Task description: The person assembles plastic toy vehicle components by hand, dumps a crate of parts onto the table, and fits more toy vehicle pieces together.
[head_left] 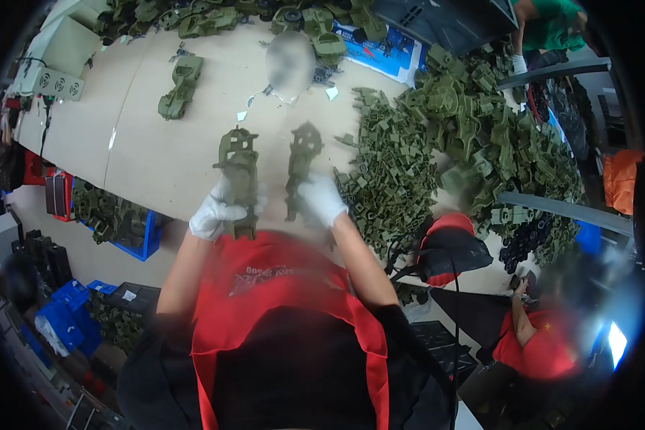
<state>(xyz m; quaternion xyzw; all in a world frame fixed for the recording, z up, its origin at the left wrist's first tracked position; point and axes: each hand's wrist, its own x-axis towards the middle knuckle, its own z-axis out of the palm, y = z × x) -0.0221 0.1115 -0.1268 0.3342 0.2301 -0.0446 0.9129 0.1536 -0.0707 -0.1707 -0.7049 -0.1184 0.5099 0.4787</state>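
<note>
Lying in left fingers [231,213]: green frame [242,178]; second frame [294,175] against right fingers [309,189].

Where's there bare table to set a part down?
Mostly bare: the table between the white box and lone body, and from that body toward the left hand. Crowded: beyond the right hand, with small parts; far edge, heaped.

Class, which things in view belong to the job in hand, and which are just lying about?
Likely the job:
Wider green part, in the left hand
Narrower green part, at the right hand
Perhaps the small green pieces

Likely lying about:
Blue printed packaging
Orange item
</note>
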